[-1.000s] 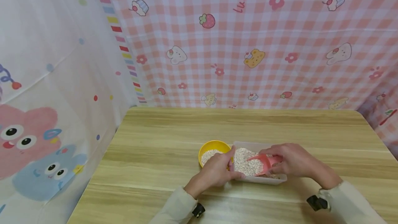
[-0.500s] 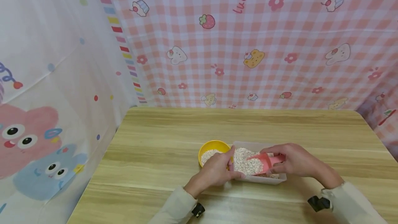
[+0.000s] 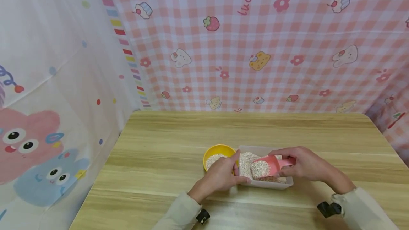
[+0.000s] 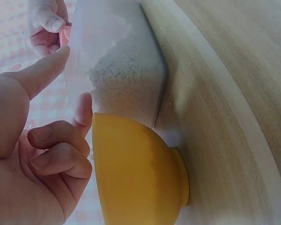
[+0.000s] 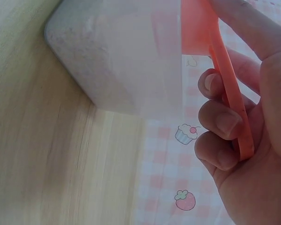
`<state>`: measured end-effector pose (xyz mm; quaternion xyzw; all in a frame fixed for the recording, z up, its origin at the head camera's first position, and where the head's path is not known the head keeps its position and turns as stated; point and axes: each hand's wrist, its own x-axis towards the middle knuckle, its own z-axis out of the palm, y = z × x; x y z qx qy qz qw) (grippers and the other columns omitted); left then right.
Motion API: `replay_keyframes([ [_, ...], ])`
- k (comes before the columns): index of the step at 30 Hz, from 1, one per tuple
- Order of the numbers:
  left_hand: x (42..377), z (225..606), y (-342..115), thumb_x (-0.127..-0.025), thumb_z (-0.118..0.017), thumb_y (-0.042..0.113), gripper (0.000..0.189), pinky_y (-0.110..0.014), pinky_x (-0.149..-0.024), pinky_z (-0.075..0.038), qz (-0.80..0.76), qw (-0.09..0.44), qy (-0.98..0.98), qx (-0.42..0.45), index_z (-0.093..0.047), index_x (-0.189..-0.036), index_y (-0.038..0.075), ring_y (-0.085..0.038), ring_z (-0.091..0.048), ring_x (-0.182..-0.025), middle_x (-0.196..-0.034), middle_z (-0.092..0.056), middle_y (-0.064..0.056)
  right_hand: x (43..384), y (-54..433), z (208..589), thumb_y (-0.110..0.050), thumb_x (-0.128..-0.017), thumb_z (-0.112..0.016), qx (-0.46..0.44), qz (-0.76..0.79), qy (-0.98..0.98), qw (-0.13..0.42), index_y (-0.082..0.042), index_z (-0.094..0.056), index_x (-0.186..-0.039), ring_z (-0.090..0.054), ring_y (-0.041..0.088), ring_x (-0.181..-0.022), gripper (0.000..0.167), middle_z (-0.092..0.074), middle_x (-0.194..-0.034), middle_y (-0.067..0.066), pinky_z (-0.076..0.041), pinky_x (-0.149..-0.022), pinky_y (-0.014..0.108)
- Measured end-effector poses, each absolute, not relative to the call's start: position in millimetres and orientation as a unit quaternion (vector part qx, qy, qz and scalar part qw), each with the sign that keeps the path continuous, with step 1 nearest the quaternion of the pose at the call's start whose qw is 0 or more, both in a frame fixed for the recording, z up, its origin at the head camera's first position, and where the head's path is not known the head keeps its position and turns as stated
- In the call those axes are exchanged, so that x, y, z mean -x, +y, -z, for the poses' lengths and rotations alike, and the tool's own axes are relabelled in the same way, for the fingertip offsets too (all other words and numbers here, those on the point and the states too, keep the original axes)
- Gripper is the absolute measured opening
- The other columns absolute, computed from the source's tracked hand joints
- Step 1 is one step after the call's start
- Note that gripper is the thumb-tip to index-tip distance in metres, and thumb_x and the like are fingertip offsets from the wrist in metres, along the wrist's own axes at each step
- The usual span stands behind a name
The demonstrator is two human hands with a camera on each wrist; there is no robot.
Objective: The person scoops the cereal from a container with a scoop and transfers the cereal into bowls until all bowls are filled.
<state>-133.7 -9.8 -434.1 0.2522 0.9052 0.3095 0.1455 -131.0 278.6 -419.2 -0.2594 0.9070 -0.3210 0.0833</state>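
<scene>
My right hand (image 3: 305,164) grips the handle of a coral-pink scoop (image 3: 273,166), fingers wrapped round it in the right wrist view. A heap of pale oat flakes (image 3: 260,168) fills the scoop, which sits inside a translucent plastic container (image 3: 271,184). More flakes lie in the container's left part. My left hand (image 3: 218,175) holds the container's left end, with thumb on the near side and index finger at the end wall; its other fingers curl inward above a yellow bowl (image 4: 136,173). That bowl stands close beside the container, with flakes inside, partly hidden by the hand.
A wood-grain table (image 3: 159,137) carries both vessels. Behind it hangs a pink checked cloth (image 3: 198,45), with a white cartoon-printed cloth (image 3: 73,91) at the left. A few tiny crumbs show on the tabletop in the left wrist view.
The scoop has drawn slightly right and tilted up, now carrying a distinct heap of flakes. More of the container's brownish bottom shows under it. The left hand stays in place.
</scene>
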Motion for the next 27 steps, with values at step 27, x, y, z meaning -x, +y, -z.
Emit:
replay_keyframes([
  [27, 143, 425, -42, -0.082, -0.08, 0.042, 0.074, -0.022, -0.063, -0.04, -0.371, 0.065, 0.901, -0.215, -0.053, -0.142, 0.01, -0.01, -0.046, -0.07, -0.101, -0.063, -0.003, 133, 277, 411, -0.03, -0.085, -0.079, 0.268, 0.363, 0.89, 0.075, -0.01, -0.066, -0.127, -0.032, -0.001, -0.057, 0.048, -0.037, -0.065, -0.014, -0.032, -0.049, 0.02],
])
